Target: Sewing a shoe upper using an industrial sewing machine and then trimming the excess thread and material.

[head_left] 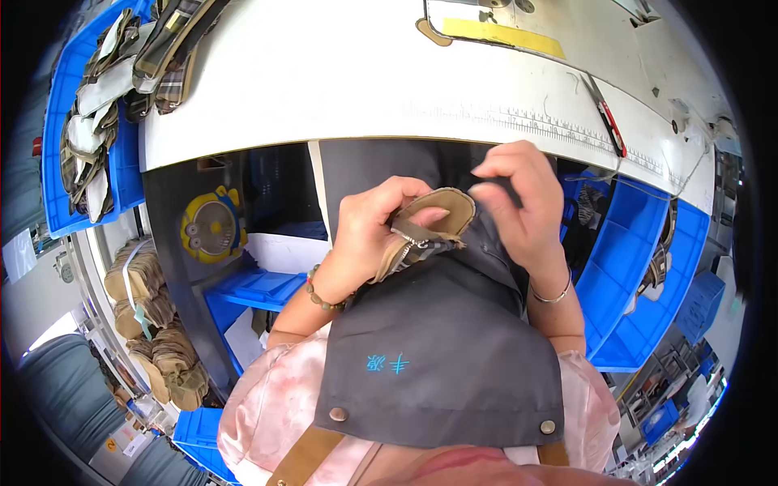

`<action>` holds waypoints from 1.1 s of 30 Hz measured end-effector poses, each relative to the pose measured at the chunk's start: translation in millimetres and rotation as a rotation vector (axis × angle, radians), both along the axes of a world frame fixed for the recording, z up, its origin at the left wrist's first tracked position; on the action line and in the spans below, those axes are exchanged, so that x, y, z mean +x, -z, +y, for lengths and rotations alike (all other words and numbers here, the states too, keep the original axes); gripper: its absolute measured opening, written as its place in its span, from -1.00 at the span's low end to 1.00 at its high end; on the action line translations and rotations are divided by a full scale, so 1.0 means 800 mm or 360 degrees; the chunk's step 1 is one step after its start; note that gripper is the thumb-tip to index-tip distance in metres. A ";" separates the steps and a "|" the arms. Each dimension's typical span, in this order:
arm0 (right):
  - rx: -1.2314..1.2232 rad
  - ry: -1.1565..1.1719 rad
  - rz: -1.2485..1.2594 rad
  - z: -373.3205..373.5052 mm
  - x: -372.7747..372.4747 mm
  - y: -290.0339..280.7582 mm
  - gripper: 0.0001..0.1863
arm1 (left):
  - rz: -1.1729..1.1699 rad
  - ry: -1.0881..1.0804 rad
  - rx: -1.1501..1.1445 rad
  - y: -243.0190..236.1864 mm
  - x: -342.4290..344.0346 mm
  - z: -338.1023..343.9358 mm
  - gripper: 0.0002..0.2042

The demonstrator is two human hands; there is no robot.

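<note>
My left hand [365,231] grips a small plaid fabric piece [450,212] with a tan inside, an oval end and what looks like a zipper along its near side. The thumb lies inside the piece. My right hand [523,202] is raised just right of the oval end, fingers curved and apart, with nothing visible between them. Both hands are over my dark grey apron [438,340], in front of the white table's edge. Red and black snips [608,117] lie on the table beyond my right hand.
The white table [292,73] bears a printed ruler and, at the back, a machine plate with a yellow strip [502,36]. A blue bin [57,138] of plaid pieces hangs at left, above bundled tan pieces [134,283]. More blue bins [608,267] stand low at right.
</note>
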State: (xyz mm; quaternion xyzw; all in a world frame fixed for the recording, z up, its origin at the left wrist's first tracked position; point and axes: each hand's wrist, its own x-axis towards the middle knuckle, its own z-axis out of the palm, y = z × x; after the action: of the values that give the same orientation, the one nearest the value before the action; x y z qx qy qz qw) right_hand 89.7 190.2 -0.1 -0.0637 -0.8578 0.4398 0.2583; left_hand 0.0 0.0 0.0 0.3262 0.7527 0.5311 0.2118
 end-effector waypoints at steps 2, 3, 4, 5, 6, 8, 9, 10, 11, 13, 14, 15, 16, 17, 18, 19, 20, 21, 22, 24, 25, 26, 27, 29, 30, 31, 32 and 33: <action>0.0056 -0.0100 0.0071 -0.010 -0.004 -0.004 -0.87 | 0.0050 0.0021 0.0038 0.000 0.000 0.001 -0.81; 0.0058 -0.0101 0.0072 -0.010 -0.004 -0.001 -0.87 | 0.0051 0.0020 0.0039 0.000 0.000 0.002 -0.81; 0.0176 -0.0098 0.0119 -0.011 -0.003 0.005 -0.87 | 0.0063 0.0023 0.0020 -0.001 0.000 0.003 -0.81; 0.0295 -0.0094 0.0165 -0.011 -0.002 0.008 -0.86 | 0.0076 0.0028 0.0000 -0.001 0.000 0.004 -0.81; 0.0349 -0.0059 0.0177 -0.010 -0.003 0.007 -0.87 | 0.0076 0.0028 -0.0003 0.000 -0.001 0.003 -0.81; 0.0348 0.0070 0.0199 -0.006 -0.005 0.008 -0.87 | 0.0117 0.0006 -0.0003 0.004 -0.002 0.000 -0.81; 0.0353 0.0193 0.0221 -0.003 -0.005 0.009 -0.87 | 0.0115 0.0004 -0.0003 0.005 -0.001 -0.001 -0.81; 0.0351 0.0264 0.0213 0.001 -0.004 0.007 -0.86 | 0.0080 -0.0020 0.0011 0.006 0.000 -0.001 -0.81; 0.0352 0.0262 0.0211 0.005 -0.003 0.006 -0.86 | 0.0045 -0.0043 0.0025 0.006 0.000 -0.001 -0.81; 0.0356 0.0171 0.0056 0.014 0.002 0.004 -0.85 | 0.0068 -0.0042 0.0021 0.005 0.000 -0.001 -0.81; 0.0394 0.0048 -0.0073 0.019 0.008 0.001 -0.86 | 0.0093 -0.0041 0.0016 0.005 0.000 -0.001 -0.82; 0.0395 0.0050 -0.0074 0.016 0.007 -0.001 -0.86 | 0.0092 -0.0038 0.0017 0.005 -0.001 -0.001 -0.82; 0.0135 -0.0057 -0.0054 0.008 0.004 -0.005 -0.87 | 0.0100 -0.0024 0.0022 0.006 -0.001 0.000 -0.81; -0.0125 -0.0165 -0.0034 0.000 0.000 -0.007 -0.88 | 0.0109 -0.0011 0.0027 0.007 -0.001 0.000 -0.81; -0.0189 -0.0145 -0.0114 -0.009 -0.002 -0.008 -0.87 | 0.0108 -0.0010 0.0028 0.007 -0.001 0.001 -0.81; -0.0189 -0.0145 -0.0114 -0.010 -0.001 -0.002 -0.87 | 0.0114 -0.0019 0.0044 0.008 0.000 0.001 -0.83; -0.0093 -0.0184 -0.0067 -0.012 -0.001 0.005 -0.87 | 0.0121 -0.0027 0.0060 0.008 0.001 0.002 -0.83; 0.0001 -0.0223 -0.0022 -0.012 -0.001 0.010 -0.86 | 0.0120 -0.0027 0.0058 0.008 -0.001 0.000 -0.83; 0.0077 -0.0169 0.0051 -0.012 -0.001 0.009 -0.84 | 0.0216 0.0024 0.0010 0.006 -0.005 -0.003 -0.83; 0.0134 -0.0149 0.0111 -0.008 0.001 0.011 -0.82 | 0.0311 0.0072 -0.0039 0.011 -0.009 -0.009 -0.80; 0.0194 -0.0129 0.0172 -0.007 0.002 0.012 -0.80 | 0.0436 -0.0001 0.0091 0.021 -0.011 -0.012 -0.78; 0.0193 -0.0132 0.0172 -0.007 0.001 0.013 -0.80 | 0.0560 -0.0075 0.0221 0.026 -0.012 -0.015 -0.75; 0.0207 -0.0137 0.0223 -0.008 0.000 0.017 -0.78 | 0.0558 -0.0075 0.0221 0.027 -0.014 -0.014 -0.75; 0.0222 -0.0143 0.0272 -0.007 0.000 0.019 -0.76 | 0.0795 -0.0149 0.0260 0.028 -0.015 -0.014 -0.73; 0.0234 -0.0147 0.0258 -0.006 0.001 0.020 -0.74 | 0.0795 -0.0151 0.0260 0.028 -0.015 -0.014 -0.73; 0.0247 -0.0152 0.0243 -0.006 0.001 0.019 -0.71 | 0.0856 -0.0133 0.0255 0.029 -0.015 -0.014 -0.73; 0.0247 -0.0153 0.0243 -0.008 0.000 0.017 -0.71 | 0.0917 -0.0114 0.0251 0.029 -0.015 -0.013 -0.73; 0.0230 -0.0147 0.0228 -0.011 -0.001 0.012 -0.70 | 0.0979 -0.0094 0.0245 0.030 -0.016 -0.013 -0.73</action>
State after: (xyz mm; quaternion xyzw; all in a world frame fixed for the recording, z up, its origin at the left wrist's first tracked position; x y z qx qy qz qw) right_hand 88.9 181.5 -9.8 0.0264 -0.8685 0.3918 0.3024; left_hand -12.6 -10.6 -23.8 0.4645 0.7482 0.4690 -0.0665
